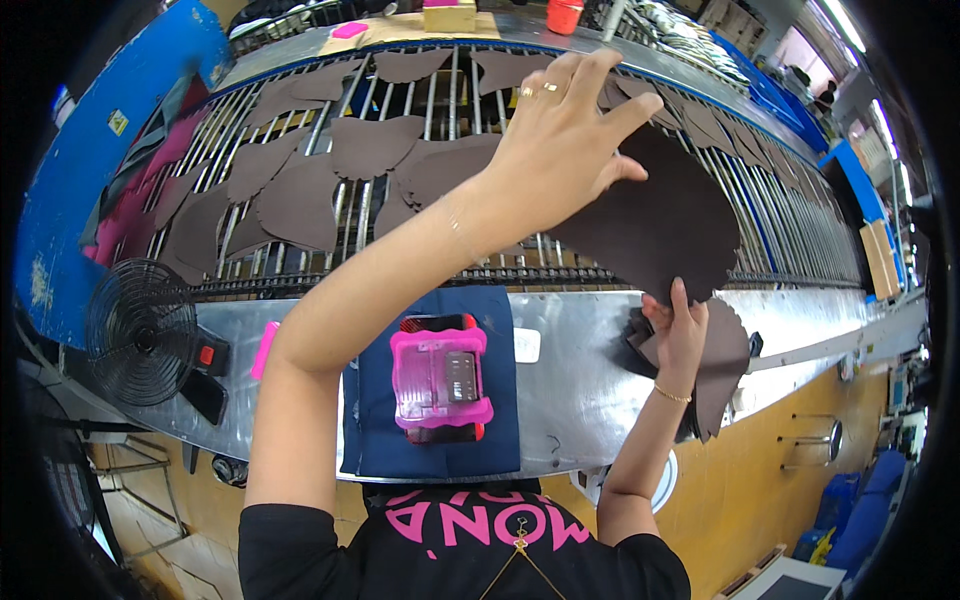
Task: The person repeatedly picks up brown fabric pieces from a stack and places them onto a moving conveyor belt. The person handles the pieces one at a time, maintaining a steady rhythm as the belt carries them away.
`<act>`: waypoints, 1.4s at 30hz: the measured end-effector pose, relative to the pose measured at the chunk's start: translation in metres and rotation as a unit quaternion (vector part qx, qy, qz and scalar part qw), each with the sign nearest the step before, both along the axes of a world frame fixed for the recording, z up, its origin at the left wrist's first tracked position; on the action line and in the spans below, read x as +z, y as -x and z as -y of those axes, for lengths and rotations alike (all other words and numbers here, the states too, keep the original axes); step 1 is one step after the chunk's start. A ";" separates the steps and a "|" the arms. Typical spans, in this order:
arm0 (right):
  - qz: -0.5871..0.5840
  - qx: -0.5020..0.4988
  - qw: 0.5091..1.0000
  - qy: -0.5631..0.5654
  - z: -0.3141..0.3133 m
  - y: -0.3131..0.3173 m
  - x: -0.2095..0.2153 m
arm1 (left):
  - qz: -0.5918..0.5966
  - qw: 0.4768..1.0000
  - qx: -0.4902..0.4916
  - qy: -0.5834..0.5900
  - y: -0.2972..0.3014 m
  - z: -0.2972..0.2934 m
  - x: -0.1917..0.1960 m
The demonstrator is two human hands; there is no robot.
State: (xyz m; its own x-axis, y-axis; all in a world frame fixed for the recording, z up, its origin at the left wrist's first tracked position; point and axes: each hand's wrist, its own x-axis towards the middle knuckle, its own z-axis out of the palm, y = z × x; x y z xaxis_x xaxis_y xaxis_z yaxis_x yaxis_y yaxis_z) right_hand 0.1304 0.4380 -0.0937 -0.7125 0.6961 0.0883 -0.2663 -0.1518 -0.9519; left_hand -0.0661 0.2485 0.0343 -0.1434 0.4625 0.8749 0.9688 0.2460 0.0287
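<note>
My left hand [560,130] reaches up and to the right over a conveyor of metal rods [790,220]. Its fingers pinch the upper edge of a large dark brown cut piece [665,225] that hangs over the rods. My right hand [680,335] is lower, at the steel ledge [580,390]. It grips a stack of similar brown pieces [722,365], and its raised finger touches the bottom edge of the large piece. Several more brown pieces [300,200] lie spread on the rods to the left.
A pink-cased device [438,378] lies on a navy cloth [500,440] on the ledge. A small black fan [140,332] and a pink marker [264,350] sit at the left. A blue panel [90,150] borders the conveyor's left side. A red container [564,15] and a wooden block [450,15] stand beyond.
</note>
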 end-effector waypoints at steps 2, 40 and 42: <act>-0.055 0.012 0.996 0.071 -0.010 0.037 -0.018 | 0.058 0.998 -0.023 0.017 -0.004 0.022 -0.003; 0.576 -0.422 0.600 -0.361 -0.094 -0.155 -0.054 | 0.430 0.900 0.066 0.004 -0.057 0.200 -0.101; 0.573 -0.421 0.582 -0.394 -0.089 -0.150 -0.052 | 0.425 0.902 0.070 0.007 -0.062 0.203 -0.100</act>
